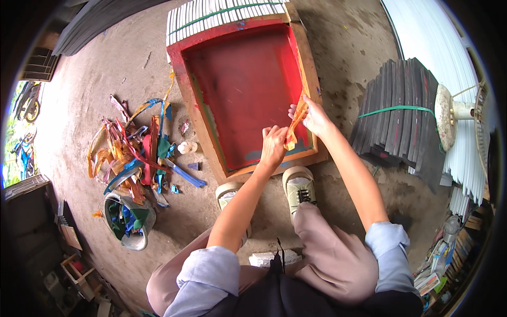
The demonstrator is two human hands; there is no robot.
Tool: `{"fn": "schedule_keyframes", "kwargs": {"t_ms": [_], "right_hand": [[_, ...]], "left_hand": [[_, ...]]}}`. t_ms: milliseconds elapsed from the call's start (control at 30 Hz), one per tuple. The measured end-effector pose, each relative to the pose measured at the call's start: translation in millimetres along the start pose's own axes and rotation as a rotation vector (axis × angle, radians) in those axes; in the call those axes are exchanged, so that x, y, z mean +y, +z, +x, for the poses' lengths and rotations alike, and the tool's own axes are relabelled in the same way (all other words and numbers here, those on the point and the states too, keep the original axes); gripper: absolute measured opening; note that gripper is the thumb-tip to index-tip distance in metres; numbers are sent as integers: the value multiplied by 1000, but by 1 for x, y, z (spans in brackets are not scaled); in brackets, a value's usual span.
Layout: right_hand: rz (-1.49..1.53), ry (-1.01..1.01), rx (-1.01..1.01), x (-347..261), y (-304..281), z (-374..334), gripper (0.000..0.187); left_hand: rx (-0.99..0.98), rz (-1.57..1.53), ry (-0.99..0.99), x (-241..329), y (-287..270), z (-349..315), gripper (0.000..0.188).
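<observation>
In front of my feet lies a wooden screen-printing frame (315, 84) with a dark red mesh (243, 90) and red stains along its inner sides. A crumpled strip of orange tape (297, 120) stretches over its right inner edge, its upper part running along that edge. My left hand (273, 147) is closed on the strip's lower end, above the mesh's lower right corner. Slightly higher and to the right, my right hand (315, 117) grips the same strip between thumb and fingers. Whether the upper end is still stuck to the wood cannot be told.
Left of the frame sits a heap of used coloured tape (134, 153), beside a bucket (145, 240) holding scraps. White strapped sheets (224, 16) stand behind the frame. A strapped stack of dark boards (393, 113) and a fan (448, 119) are at right. My shoes (299, 193) are close to the frame.
</observation>
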State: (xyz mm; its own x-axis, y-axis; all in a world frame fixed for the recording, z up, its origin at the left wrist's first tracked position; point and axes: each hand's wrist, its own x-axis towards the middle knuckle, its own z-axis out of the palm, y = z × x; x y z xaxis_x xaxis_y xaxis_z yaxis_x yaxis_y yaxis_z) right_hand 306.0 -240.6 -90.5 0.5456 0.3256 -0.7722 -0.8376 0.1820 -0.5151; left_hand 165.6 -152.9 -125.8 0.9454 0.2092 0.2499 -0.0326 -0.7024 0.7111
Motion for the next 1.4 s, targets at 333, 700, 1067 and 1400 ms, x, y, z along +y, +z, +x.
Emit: {"fn": "schedule_keyframes", "kwargs": {"t_ms": [333, 700, 1067, 1400], "right_hand": [[-686, -246, 232, 16, -17, 42, 31], [-1356, -720, 433, 7, 7, 5, 32], [-1400, -873, 355, -6, 26, -38, 23], [-1322, -987, 283, -21, 35, -70, 21]], "left_hand": [[5, 360, 43, -46, -41, -3, 54], [-262, 658, -94, -46, -26, 49, 101], [-317, 729, -126, -44, -27, 54, 102], [-347, 778, -140, -42, -27, 53, 100]]}}
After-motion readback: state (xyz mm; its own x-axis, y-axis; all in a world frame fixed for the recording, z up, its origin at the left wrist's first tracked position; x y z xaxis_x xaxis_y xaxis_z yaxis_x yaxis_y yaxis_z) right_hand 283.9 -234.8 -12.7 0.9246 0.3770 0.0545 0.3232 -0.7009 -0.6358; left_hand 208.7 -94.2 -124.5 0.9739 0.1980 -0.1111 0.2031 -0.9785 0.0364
